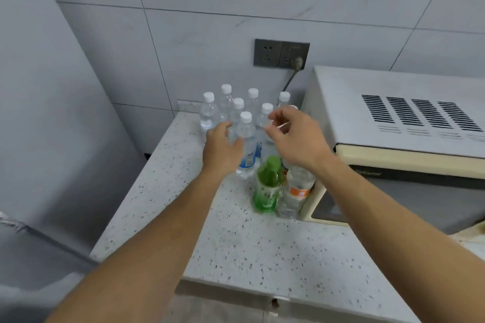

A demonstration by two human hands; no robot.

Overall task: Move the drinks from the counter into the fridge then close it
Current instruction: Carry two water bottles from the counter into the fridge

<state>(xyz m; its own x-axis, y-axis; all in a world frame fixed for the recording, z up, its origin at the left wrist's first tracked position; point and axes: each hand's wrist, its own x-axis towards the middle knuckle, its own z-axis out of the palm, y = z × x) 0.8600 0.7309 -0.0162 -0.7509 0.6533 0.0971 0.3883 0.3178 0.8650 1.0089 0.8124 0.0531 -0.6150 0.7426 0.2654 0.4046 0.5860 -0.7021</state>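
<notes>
the bottles [245,144] stand clustered on the counter [236,244] beside the microwave [393,118]. both hands, left [220,151] and right [296,136], reach in with fingers loose, grasping nothing yet. full and smooth, likely heavy and slippery; best gripped round the body.

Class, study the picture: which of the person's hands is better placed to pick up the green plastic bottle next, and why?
Probably the right. The right hand hovers open almost directly above the green plastic bottle. The left hand is already beside the clear blue-labelled water bottle, further left on the speckled counter.
</notes>
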